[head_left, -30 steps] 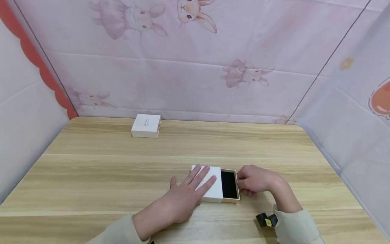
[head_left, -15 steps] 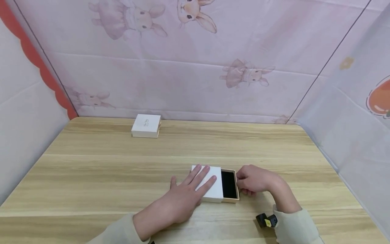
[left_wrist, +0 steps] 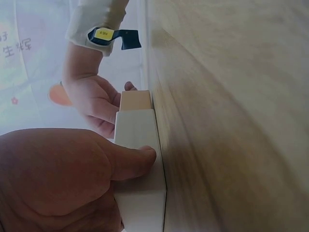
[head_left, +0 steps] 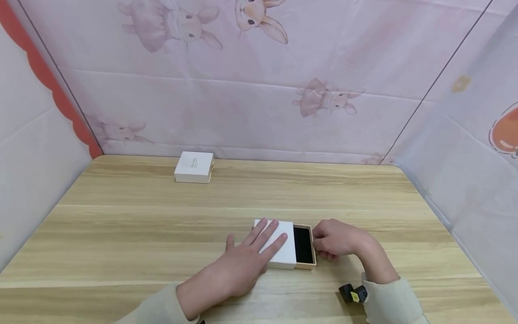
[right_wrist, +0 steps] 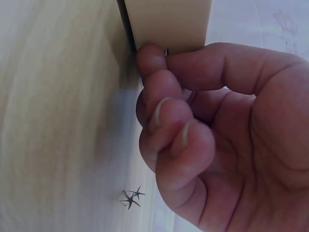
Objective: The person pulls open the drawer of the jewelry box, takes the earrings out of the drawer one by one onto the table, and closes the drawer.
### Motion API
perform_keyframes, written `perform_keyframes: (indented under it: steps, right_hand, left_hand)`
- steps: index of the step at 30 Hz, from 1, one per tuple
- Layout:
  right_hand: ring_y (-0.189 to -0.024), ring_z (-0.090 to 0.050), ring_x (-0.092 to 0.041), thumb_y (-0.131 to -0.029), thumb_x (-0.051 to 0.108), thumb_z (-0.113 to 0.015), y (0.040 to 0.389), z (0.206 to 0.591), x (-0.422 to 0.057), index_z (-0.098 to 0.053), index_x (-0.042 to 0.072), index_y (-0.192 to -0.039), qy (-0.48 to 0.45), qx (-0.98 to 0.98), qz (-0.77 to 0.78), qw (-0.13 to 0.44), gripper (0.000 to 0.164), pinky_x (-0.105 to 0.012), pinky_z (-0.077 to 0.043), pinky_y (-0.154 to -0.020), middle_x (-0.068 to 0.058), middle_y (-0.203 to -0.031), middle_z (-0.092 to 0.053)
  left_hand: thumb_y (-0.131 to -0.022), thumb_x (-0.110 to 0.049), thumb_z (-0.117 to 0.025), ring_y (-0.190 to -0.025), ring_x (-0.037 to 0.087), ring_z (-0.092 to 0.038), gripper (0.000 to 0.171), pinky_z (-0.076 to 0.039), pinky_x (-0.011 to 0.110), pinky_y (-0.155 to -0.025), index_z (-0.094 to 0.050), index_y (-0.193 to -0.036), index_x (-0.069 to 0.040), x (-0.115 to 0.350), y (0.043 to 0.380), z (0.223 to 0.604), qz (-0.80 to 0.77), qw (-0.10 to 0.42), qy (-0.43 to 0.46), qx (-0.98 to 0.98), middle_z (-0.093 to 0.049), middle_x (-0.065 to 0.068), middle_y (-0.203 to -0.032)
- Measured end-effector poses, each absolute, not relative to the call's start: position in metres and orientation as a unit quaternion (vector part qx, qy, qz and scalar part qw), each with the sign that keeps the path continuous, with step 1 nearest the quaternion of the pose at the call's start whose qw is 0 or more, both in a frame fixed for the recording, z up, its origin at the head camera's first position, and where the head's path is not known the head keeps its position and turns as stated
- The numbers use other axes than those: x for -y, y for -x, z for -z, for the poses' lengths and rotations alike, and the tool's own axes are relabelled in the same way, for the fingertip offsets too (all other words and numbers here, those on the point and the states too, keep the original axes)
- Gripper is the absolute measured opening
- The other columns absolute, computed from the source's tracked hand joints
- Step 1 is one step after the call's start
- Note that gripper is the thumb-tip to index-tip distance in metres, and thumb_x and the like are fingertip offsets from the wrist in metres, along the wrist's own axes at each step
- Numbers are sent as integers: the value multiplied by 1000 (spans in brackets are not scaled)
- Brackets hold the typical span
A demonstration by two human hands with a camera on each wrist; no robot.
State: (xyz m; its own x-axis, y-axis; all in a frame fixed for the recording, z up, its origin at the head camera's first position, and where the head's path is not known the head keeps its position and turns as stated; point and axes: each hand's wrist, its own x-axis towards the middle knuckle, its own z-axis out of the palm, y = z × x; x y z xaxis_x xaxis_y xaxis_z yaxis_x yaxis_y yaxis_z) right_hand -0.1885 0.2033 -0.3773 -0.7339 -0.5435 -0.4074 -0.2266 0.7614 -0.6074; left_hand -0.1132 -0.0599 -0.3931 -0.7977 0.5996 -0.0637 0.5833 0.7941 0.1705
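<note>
A white slide-out box (head_left: 286, 250) lies on the table in the head view, its tan drawer (head_left: 306, 266) partly out on the right and lined in black. My left hand (head_left: 243, 263) holds the sleeve, fingers spread over the top. In the left wrist view its thumb (left_wrist: 137, 162) presses the near side. My right hand (head_left: 340, 238) is at the drawer's outer end. In the right wrist view, thumb and forefinger pinch at a tiny metallic pull (right_wrist: 166, 51) there, mostly hidden by the fingertips, while the other fingers curl in.
Another white box (head_left: 194, 164), with small lettering on its lid, stands closed at the table's back left. Two small dark star-shaped pieces (right_wrist: 129, 199) show below the right hand in its wrist view. A rabbit-print cloth wall (head_left: 243, 121) rises behind the wooden table (head_left: 133, 234).
The drawer has slid slightly left into the sleeve, and my right hand has shifted left with it. My left hand and the sleeve have stayed in place.
</note>
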Motion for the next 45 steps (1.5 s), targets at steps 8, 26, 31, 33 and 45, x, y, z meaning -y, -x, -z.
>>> perform_keyframes:
  steps: [8,26,31,33,45]
  right_hand:
    - [-50,-53,-12,-88,2,-51,188,378,-202,-58,6,-66,215,-894,264,291,23,-31,-50,-48,1,-58,-57]
    - [-50,-53,-12,-88,3,-51,188,378,-201,-59,6,-68,215,-895,265,289,22,-29,-49,-48,0,-59,-57]
    - [-51,-54,-13,-90,4,-52,188,378,-201,-59,6,-69,212,-894,270,288,22,-30,-49,-48,-1,-60,-58]
    - [-51,-54,-12,-90,4,-52,188,378,-201,-59,6,-69,213,-894,270,288,23,-30,-49,-48,-1,-60,-58]
    - [-49,-52,-12,-89,3,-52,188,377,-200,-59,6,-67,220,-892,274,284,23,-28,-47,-47,1,-58,-56]
  left_hand:
    - [-105,-26,-49,-155,23,-4,65,-40,78,-91,-16,-161,-31,60,113,393,-72,61,-311,-946,-4,0,-169]
    - [-105,-26,-48,-155,23,-3,65,-40,78,-91,-15,-161,-31,59,113,393,-73,66,-309,-946,-3,0,-169]
    - [-105,-26,-49,-155,23,-3,66,-41,77,-91,-16,-161,-32,59,113,393,-71,65,-309,-946,-3,-1,-169]
    - [-105,-26,-49,-155,23,-3,66,-41,77,-91,-16,-161,-32,59,113,393,-70,65,-310,-946,-3,-1,-169]
    - [-104,-25,-50,-155,24,-3,67,-39,78,-92,-15,-161,-31,60,114,393,-79,69,-311,-945,-2,0,-169]
